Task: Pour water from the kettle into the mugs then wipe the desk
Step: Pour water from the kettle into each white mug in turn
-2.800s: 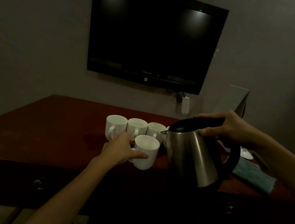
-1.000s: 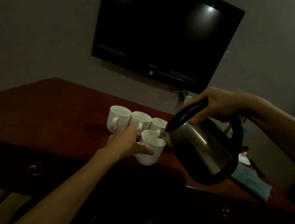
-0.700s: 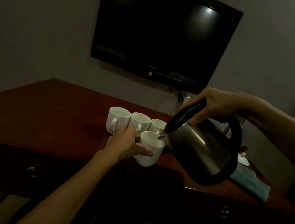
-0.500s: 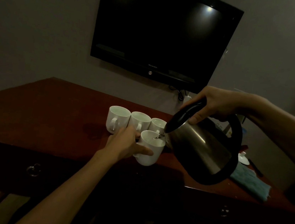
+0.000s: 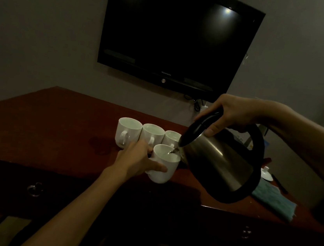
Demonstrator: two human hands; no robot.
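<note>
A steel kettle [image 5: 221, 165] with a black handle hangs tilted to the left, my right hand [image 5: 233, 115] shut on its handle with the thumb on the lid. Its spout sits over a white mug [image 5: 164, 166] near the desk's front edge, and water runs into it. My left hand [image 5: 136, 160] grips that mug from the left. Behind it three white mugs stand in a row: left [image 5: 128, 132], middle [image 5: 152, 135], right [image 5: 171, 137]. A teal cloth [image 5: 274, 200] lies on the dark red desk [image 5: 44, 128] at the right.
A black television [image 5: 177, 37] hangs on the wall above the desk, with a cable and plug below it. A small white lid-like object [image 5: 266, 174] lies behind the kettle. A wet patch [image 5: 101, 146] darkens the desk left of the mugs. Drawer pulls [image 5: 34, 189] face me.
Since the earliest frame the kettle has been lifted and tipped over the front mug. Over the last second both hands have held nearly still while water runs.
</note>
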